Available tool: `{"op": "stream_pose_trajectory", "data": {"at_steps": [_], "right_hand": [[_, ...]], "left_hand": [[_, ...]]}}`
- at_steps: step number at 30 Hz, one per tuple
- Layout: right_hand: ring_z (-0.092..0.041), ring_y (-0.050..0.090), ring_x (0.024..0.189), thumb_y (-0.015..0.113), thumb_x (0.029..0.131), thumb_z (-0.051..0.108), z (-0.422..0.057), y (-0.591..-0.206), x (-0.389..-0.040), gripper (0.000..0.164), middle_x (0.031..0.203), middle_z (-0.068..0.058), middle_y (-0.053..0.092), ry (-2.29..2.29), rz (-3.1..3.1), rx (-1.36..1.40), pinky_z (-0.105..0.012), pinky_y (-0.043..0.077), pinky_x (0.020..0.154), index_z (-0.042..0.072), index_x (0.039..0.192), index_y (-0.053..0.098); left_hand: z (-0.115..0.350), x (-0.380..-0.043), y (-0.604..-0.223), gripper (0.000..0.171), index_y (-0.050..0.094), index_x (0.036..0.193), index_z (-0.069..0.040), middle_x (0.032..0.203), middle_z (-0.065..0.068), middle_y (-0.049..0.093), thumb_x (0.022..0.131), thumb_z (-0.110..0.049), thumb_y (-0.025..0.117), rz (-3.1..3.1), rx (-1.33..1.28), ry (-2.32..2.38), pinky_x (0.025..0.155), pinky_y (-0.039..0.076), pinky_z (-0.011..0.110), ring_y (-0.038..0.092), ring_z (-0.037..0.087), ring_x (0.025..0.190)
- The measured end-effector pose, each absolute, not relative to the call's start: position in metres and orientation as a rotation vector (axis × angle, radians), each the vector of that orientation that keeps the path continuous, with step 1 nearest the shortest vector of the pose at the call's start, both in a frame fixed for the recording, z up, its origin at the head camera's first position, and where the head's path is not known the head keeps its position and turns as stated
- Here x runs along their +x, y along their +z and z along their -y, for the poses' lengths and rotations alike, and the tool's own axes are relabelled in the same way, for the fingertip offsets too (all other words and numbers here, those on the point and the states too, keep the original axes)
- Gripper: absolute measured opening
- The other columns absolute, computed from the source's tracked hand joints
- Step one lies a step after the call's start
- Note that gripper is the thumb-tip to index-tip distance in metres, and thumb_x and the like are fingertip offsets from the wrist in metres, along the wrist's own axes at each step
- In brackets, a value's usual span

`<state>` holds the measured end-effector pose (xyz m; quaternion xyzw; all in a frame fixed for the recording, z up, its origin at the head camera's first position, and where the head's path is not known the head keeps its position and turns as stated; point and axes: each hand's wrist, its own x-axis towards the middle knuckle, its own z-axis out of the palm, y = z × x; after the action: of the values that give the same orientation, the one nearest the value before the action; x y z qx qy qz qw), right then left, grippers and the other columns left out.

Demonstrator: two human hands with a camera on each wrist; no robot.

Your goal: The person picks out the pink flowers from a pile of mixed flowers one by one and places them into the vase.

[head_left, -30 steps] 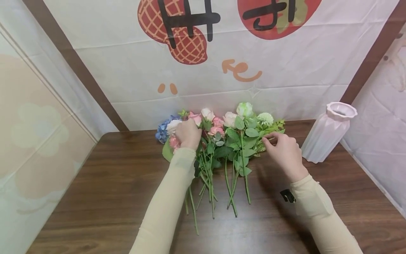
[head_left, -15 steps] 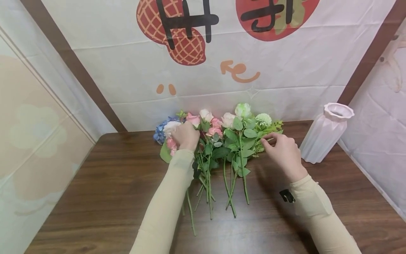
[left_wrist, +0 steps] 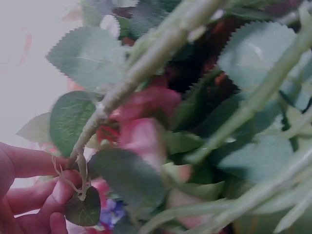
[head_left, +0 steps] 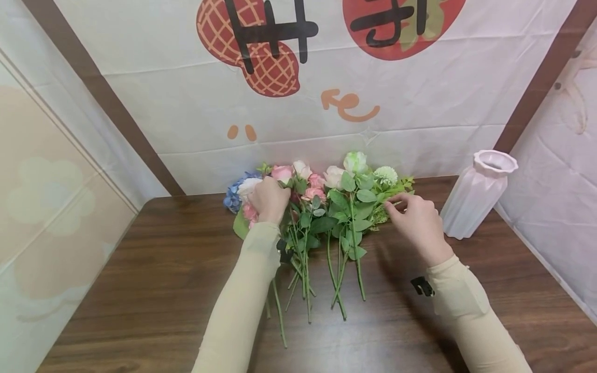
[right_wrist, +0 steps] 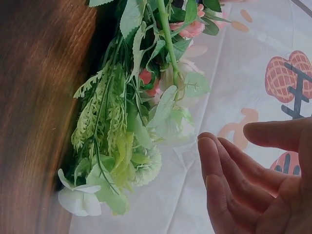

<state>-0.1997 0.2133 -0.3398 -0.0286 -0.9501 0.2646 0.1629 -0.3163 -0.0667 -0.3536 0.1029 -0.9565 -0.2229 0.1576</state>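
Observation:
A bunch of flowers lies at the back of the table, stems toward me. Over its left part is my left hand (head_left: 269, 199); in the left wrist view its thumb and fingers pinch a leafy flower stem (left_wrist: 126, 85). The bloom on that stem cannot be made out. Around the hand are a blue hydrangea (head_left: 231, 199), a white bloom (head_left: 247, 188) and pink roses (head_left: 282, 173). Beside the green sprigs (right_wrist: 97, 112) at the right end, my right hand (head_left: 417, 225) hovers with fingers loosely bent. In the right wrist view, a gap shows between thumb and fingertips, holding nothing.
A pale pink and white ribbed vase (head_left: 478, 199) stands right of my right hand. Behind the flowers a printed cloth wall (head_left: 280, 116) rises at the edge of the brown wooden table (head_left: 154, 290). More cloth hangs at both sides.
The head view has shifted a little, so everything sits slightly further left. Both hands keep nearly the same places over and beside the flowers.

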Motion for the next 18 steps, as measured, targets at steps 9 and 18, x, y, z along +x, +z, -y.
{"op": "stream_pose_trajectory", "data": {"at_steps": [9, 18], "right_hand": [[-0.024, 0.069, 0.079, 0.055, 0.092, 0.039, -0.211, -0.333, -0.202, 0.028, 0.096, -0.004, 0.073, 0.786, 2.708, -0.077, -0.031, 0.044, 0.05, 0.019, 0.106, 0.07], [-0.022, 0.068, 0.076, 0.058, 0.091, 0.036, -0.202, -0.323, -0.207, 0.025, 0.095, -0.005, 0.074, 0.827, 2.676, -0.072, -0.032, 0.046, 0.052, 0.019, 0.105, 0.071]], "left_hand": [[0.073, -0.296, -0.335, 0.034, 0.063, 0.055, -0.016, 0.059, 0.0, 0.065, 0.084, -0.034, 0.064, 2.617, 0.22, -0.801, 0.088, 0.036, 0.051, 0.063, 0.026, 0.073], [0.076, -0.277, -0.318, 0.025, 0.074, 0.067, -0.017, 0.06, -0.002, 0.067, 0.085, -0.033, 0.067, 2.443, 0.121, -0.906, 0.093, 0.039, 0.045, 0.063, 0.02, 0.066]]}}
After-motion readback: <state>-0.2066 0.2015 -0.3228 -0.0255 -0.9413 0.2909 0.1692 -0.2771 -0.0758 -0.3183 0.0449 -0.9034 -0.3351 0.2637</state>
